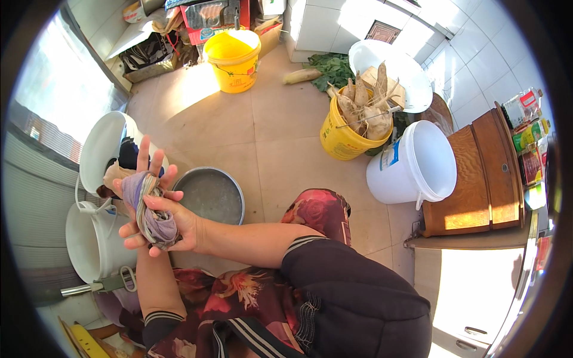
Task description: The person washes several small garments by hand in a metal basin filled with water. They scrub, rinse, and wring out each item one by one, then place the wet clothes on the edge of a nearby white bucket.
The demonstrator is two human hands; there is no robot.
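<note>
A twisted bundle of purple and striped cloth (150, 210) lies pressed between my two hands at the left of the head view. Behind and under it is my left hand (156, 164), its fingers spread and pointing up the picture, its palm mostly hidden. From the right, my right hand (184, 223) clasps the cloth against that palm, thumb across the front. A round grey metal basin (208, 197) stands on the floor just right of the hands; its visible bottom looks grey and dull, and whether it holds water I cannot tell.
White buckets (99, 246) stand at left, one holding dark cloth (128, 154). A yellow bucket (235, 62) is beyond. At right are a yellow bucket of white radishes (342, 138), a white bucket (394, 174), a white basin (421, 85), leafy greens (333, 67) and a wooden cabinet (465, 179).
</note>
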